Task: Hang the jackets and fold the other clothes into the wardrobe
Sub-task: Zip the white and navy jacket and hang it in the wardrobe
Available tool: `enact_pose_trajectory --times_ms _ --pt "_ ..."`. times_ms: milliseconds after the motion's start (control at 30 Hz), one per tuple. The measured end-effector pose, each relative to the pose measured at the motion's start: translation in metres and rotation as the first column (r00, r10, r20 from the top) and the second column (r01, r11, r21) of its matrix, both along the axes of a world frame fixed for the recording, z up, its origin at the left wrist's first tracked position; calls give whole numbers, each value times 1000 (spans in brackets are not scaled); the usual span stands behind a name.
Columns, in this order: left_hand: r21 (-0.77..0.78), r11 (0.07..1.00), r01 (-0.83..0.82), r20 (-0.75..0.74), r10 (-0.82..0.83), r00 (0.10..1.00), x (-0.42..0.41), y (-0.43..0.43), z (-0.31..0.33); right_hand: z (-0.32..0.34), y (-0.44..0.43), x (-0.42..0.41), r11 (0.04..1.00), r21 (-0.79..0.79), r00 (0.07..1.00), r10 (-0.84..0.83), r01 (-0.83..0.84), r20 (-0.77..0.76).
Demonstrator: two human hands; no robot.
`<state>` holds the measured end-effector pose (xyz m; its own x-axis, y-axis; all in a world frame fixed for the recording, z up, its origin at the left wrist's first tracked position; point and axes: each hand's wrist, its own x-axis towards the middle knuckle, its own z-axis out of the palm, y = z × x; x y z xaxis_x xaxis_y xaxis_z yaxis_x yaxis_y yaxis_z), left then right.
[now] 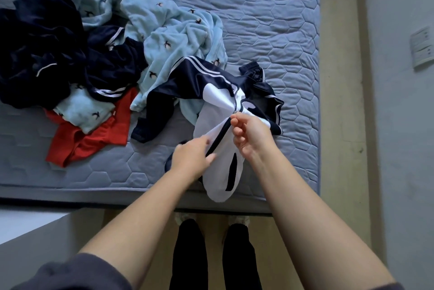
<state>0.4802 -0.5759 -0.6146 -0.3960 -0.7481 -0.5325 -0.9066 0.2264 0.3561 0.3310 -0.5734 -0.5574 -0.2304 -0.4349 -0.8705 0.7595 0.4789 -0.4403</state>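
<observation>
Navy and white, the jacket (218,101) lies at the near right edge of the mattress (270,19), its hem drooping over the side. Three white stripes run down the navy sleeve, and a navy logo shape shows on the white chest, too crumpled to read. The right hand (249,134) pinches the zip (234,104) partway up between thumb and forefinger, the other fingers loosely curled beneath. The left hand (195,158) holds the jacket's lower front by the zip edge, thumb and fingers closed on the cloth and only slightly bent. Just left of the jacket, and partly under its sleeve, sprawls a pale blue fleece (164,38) printed with small dark birds. Farther left lies a heap of dark navy clothes (42,54), one with white-striped trim, and a red garment (94,139) pokes out below them. Black trouser legs (187,254) stand on the floor at the mattress edge, and a switch plate (422,47) sits on the wall to the right.
</observation>
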Motion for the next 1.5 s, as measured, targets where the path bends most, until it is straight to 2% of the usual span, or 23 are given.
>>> enact_pose_trajectory --times_ms 67,133,167,267,367,467,700,800,867,933,1000,1067,1133,1200,1233,1300,1367,1433,1500 --pt "-102 995 11 -55 -17 998 -21 -10 6 0 -1 0 1000 0 1000 -8 8 3" --pt "-138 989 59 7 -59 998 -26 -13 4 4 -5 -7 999 -16 999 -33 33 -2" --pt "-138 990 39 -8 -40 999 -26 -14 1 6 -7 -12 999 -31 999 -43 43 -5" --pt "-107 993 -52 -145 36 989 -34 -21 -1 10 -15 -23 998 -50 999 -41 41 -16" --pt "-181 982 -46 -194 10 981 -52 -31 1 11 -15 -21 998 -50 999 -27 28 20" --pt "-232 973 15 -131 -47 990 -57 -33 -1 10 -13 -22 998 -45 998 -38 40 40" --pt "-234 955 181 13 -183 983 -26 -9 -13 -1 -7 -24 998 -12 998 -56 56 27" --pt "-137 954 269 155 -247 956 8 14 -25 -2 -8 -25 995 -30 995 -98 99 16" --pt "-51 964 262 237 -243 941 27 24 -30 0 -9 -23 998 -31 998 -63 62 -10" --pt "52 971 235 250 -240 938 30 25 -30 0 -6 -17 1000 -27 999 2 -3 -36" --pt "197 968 156 204 -196 959 22 12 -26 0 -1 -13 999 -24 997 41 -43 -65" --pt "303 952 28 139 -73 988 7 -12 -15 1 3 -14 997 -22 992 67 -70 -106" --pt "215 966 -143 44 136 990 -10 -43 -1 2 6 -16 994 -32 984 97 -103 -150" --pt "132 924 -360 -119 375 919 -32 -75 15 3 10 -16 989 -51 975 131 -142 -181" --pt "146 891 -431 -196 453 870 -46 -88 23 4 11 -15 985 -61 971 144 -159 -192" --pt "209 863 -459 -265 502 823 -72 -108 40 5 15 -13 979 -79 963 169 -189 -209" --pt "245 888 -389 -199 439 876 -95 -120 50 6 19 -12 969 -93 951 201 -228 -236" --pt "328 886 -329 -56 365 929 -111 -121 54 6 23 -11 956 -101 932 238 -274 -272" --pt "495 802 -334 93 333 938 -117 -116 54 7 27 -11 943 -112 913 267 -313 -308"
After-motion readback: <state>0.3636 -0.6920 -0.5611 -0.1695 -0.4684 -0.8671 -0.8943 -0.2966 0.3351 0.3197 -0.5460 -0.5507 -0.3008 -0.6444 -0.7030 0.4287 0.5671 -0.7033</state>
